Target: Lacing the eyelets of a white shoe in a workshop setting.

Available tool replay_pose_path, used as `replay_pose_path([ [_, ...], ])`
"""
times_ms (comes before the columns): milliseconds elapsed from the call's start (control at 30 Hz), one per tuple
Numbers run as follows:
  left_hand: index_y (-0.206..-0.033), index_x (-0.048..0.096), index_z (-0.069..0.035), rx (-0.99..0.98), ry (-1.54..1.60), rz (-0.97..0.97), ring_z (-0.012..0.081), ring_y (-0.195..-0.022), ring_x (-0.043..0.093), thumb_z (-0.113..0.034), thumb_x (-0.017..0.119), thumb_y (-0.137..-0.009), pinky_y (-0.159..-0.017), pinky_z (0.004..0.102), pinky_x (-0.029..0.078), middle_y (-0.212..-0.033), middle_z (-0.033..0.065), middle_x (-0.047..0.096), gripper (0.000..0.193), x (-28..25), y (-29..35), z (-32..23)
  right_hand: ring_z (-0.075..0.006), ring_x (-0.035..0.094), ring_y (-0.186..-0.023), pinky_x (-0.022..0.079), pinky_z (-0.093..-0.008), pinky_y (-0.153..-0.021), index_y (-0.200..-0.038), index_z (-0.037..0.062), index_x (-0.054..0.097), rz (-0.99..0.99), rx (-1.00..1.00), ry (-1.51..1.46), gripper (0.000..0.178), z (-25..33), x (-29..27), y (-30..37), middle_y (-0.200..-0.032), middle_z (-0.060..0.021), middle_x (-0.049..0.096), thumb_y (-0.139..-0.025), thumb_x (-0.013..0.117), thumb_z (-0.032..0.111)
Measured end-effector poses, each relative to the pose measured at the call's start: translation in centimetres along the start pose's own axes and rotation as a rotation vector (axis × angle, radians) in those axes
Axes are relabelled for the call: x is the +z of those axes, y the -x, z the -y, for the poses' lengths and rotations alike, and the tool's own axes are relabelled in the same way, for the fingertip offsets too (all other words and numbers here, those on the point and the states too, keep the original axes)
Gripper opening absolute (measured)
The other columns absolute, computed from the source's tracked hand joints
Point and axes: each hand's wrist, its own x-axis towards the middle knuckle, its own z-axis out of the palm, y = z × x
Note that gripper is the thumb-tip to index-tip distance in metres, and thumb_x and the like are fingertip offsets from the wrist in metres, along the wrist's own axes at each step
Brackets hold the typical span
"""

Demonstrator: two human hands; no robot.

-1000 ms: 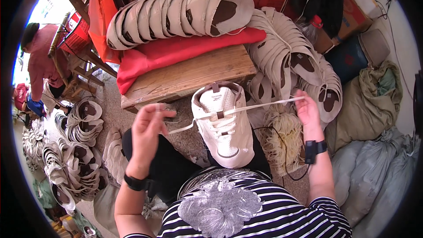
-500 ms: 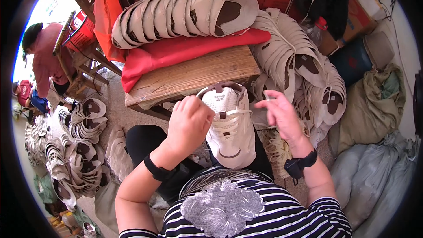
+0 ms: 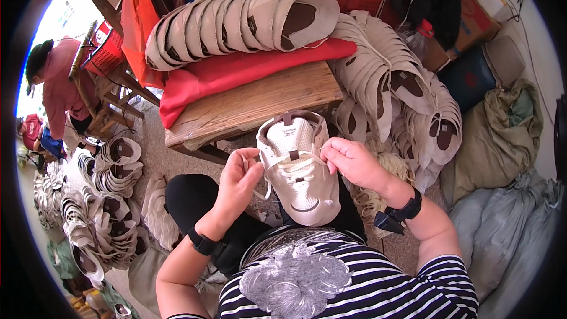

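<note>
A cream sneaker [image 3: 304, 192] rests on my lap, its toe toward me and its padded brown collar away from me. Pale laces [image 3: 295, 167] cross its front below the light tongue [image 3: 289, 133]. At the shoe's left edge, my left hand [image 3: 239, 180] is closed in a pinch on the shoelace, with a loop hanging beside its fingers. My right hand [image 3: 348, 162] pinches the lace at the right-hand eyelets, thumb against forefinger. The fingers cover part of the lace at both sides.
Ahead is a wooden bench [image 3: 260, 97] with red cloth [image 3: 207, 85] and a row of nested shoe uppers [image 3: 236, 23]. More uppers [image 3: 384, 71] are piled right of it and on the left floor. Sacks [image 3: 502, 236] lie at right; a person [image 3: 59, 82] bends at far left.
My right hand has come in from beside the shoe and closed at its eyelets. My left hand has shifted left and lower, and a lace loop now shows there.
</note>
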Motion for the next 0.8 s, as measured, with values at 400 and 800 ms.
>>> replay_pose_path([
  [400, -0.093, 0.064, -0.002, -0.135, -0.238, 0.101, 0.0070, -0.070, 0.048, -0.023, 0.046, -0.104, -0.067, 0.0218, 0.042, -0.074, -0.0028, 0.054, 0.030, 0.0, 0.4, -0.2, -0.0322, 0.066, -0.065, 0.049, -0.0419, -0.057, -0.083, 0.0015, 0.059, -0.076, -0.384, 1.077, 0.014, 3.1, 0.5, -1.4, -0.065, -0.0136, 0.064, -0.087, 0.055, 0.014],
  [800, -0.080, 0.064, -0.002, -0.186, -0.122, 0.136, 0.0054, -0.059, 0.045, -0.023, 0.052, -0.099, -0.053, 0.0235, 0.036, -0.065, -0.0038, 0.054, 0.032, 0.5, -1.0, -0.3, -0.0378, 0.064, -0.069, 0.049, -0.0455, -0.066, -0.112, 0.0028, 0.041, 0.101, -0.321, 0.825, 0.029, 4.1, -0.7, -2.4, -0.070, -0.0166, 0.063, -0.091, 0.057, 0.014],
])
